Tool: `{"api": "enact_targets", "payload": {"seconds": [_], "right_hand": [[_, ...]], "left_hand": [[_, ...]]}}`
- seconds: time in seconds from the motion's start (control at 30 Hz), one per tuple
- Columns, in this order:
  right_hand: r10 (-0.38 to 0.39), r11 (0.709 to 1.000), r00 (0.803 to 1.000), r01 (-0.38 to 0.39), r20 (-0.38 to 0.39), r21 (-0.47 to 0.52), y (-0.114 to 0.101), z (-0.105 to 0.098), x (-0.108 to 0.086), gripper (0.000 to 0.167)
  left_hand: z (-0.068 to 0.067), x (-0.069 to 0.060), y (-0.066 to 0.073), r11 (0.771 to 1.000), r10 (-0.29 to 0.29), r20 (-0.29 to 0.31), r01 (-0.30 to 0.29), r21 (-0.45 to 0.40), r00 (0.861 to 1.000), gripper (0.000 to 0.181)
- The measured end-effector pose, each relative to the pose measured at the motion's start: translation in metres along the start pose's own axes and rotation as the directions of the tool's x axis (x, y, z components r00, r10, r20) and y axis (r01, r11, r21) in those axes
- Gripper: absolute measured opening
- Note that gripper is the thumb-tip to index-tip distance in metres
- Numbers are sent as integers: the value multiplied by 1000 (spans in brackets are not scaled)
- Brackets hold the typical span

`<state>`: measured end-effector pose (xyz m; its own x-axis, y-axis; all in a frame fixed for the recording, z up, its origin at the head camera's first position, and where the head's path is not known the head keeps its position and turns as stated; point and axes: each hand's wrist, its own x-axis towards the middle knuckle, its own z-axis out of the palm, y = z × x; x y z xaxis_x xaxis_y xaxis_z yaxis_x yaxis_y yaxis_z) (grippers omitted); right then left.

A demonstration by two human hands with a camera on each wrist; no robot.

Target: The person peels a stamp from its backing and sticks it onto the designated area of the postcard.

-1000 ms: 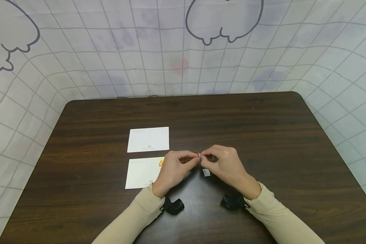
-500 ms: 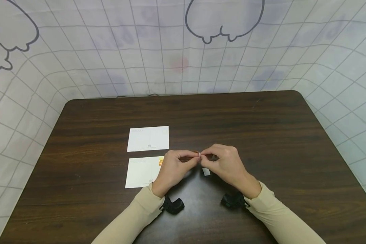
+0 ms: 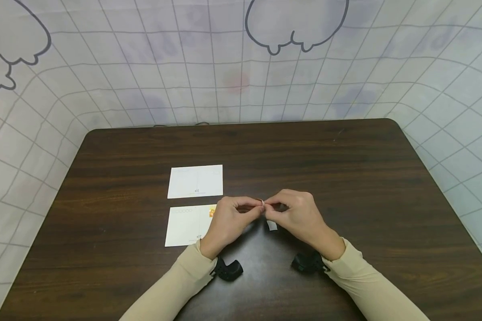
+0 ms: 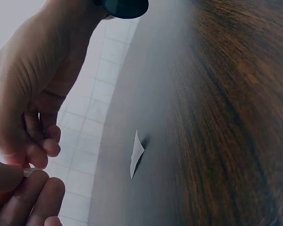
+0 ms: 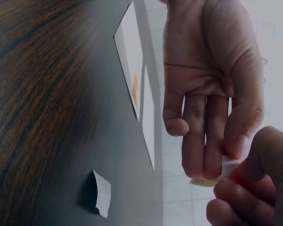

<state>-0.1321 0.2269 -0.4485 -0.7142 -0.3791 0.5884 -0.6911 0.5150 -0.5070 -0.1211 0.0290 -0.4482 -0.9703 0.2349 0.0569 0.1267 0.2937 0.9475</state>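
A small stamp (image 5: 205, 182) with a toothed edge and part of a printed number is held between both hands. My left hand (image 3: 230, 218) pinches it between thumb and fingers, which cover most of it. From the other side, the thumb and index finger of my right hand (image 3: 299, 214) pinch a whitish bit at the stamp's edge; whether this is backing paper or the stamp itself I cannot tell. Below the hands, a torn white paper scrap (image 3: 272, 225) lies on the table, slightly curled up in the right wrist view.
Left of the hands lies a white postcard (image 3: 186, 223) with an orange-yellow stamp (image 3: 212, 211) at its upper right corner, partly behind my left hand. Another postcard (image 3: 194, 182) lies just beyond it. Dark wooden table (image 3: 345, 160); grid-patterned cloth (image 3: 233, 67) hangs around its back and sides.
Both hands keep their pinch and stay in nearly the same place. The head view has tilted very slightly; the cards and scrap have not moved on the table.
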Motion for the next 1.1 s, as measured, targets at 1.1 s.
{"api": "enact_targets", "payload": {"seconds": [1.1], "right_hand": [[-19, 1000, 999, 20, 25, -3, 1, -5, 2, 13]], "left_hand": [[0, 0, 2, 998, -58, 0, 58, 0, 998, 13]]}}
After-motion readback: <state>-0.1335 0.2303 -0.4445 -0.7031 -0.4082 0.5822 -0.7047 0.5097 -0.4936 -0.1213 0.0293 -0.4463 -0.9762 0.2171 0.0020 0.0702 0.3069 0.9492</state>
